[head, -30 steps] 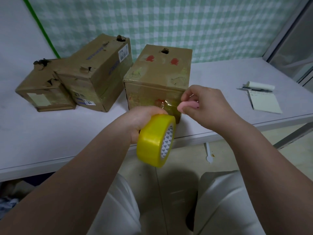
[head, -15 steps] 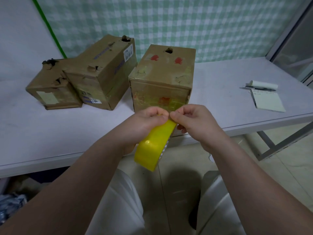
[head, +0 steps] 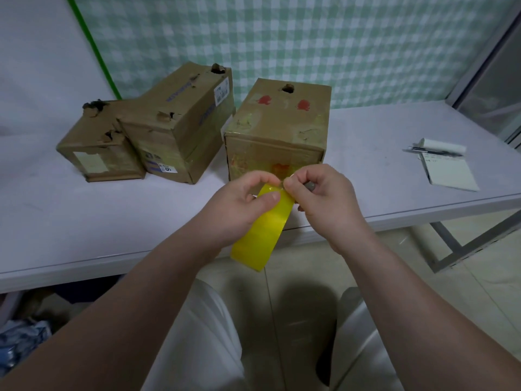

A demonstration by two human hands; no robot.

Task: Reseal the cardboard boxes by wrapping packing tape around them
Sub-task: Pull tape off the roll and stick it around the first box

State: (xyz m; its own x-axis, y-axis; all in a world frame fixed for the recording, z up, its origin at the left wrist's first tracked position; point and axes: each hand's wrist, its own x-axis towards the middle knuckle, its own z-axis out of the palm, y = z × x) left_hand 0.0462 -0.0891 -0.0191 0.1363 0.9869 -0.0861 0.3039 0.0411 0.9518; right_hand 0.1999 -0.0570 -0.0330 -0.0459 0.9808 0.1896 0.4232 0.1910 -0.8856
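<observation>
The tape roll (head: 260,228) is a glossy yellow ring, seen almost edge-on so that its smooth outer band faces the camera. That band runs on a slant from upper right, between the hands, down to lower left past the table (head: 84,221) edge. It is held in the air just before the near box (head: 277,131).

The left hand (head: 242,206) grips the roll, thumb flat on the band and fingers curled over its top. The right hand (head: 324,198) has its fingers curled and its fingertips pinching at the roll's upper end, touching the left hand's fingertips.

The near box is worn brown cardboard, a block whose long axis runs away from the camera; it has a torn hole and two red marks on top, and shiny yellowish patches. To its left the middle box (head: 183,122) and left box (head: 98,148), both dented and torn, touch each other. A white notepad (head: 451,173) and pen (head: 434,150) lie well to the right on the smooth pale table.
</observation>
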